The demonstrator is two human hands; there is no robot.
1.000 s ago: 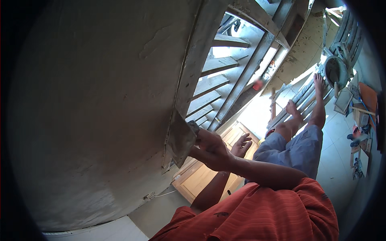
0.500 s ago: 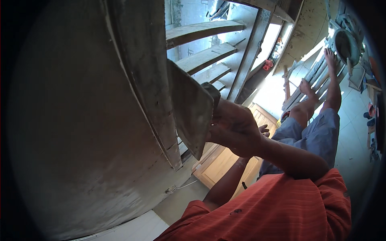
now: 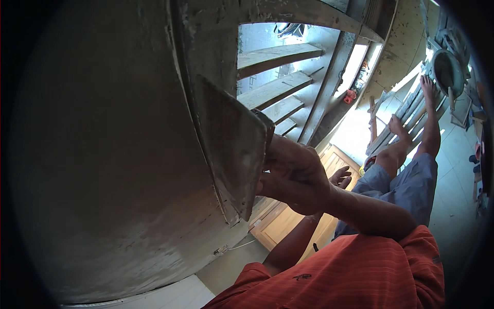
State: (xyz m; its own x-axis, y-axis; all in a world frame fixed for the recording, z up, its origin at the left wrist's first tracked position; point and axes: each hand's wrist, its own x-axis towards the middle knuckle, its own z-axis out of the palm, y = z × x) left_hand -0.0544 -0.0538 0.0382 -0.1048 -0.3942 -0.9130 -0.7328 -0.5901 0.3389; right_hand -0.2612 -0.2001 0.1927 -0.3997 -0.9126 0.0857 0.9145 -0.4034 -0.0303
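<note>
Clamped around the handle of a plastering trowel, the right hand fills the centre of the frame; the grip is shut tight on it. Its grey, smeared blade lies flat against the edge of the grey plastered wall, which takes up the left half. Lower, just right of centre, the left hand hangs with fingers spread, holding nothing. Wooden scaffold planks cross the upper middle.
</note>
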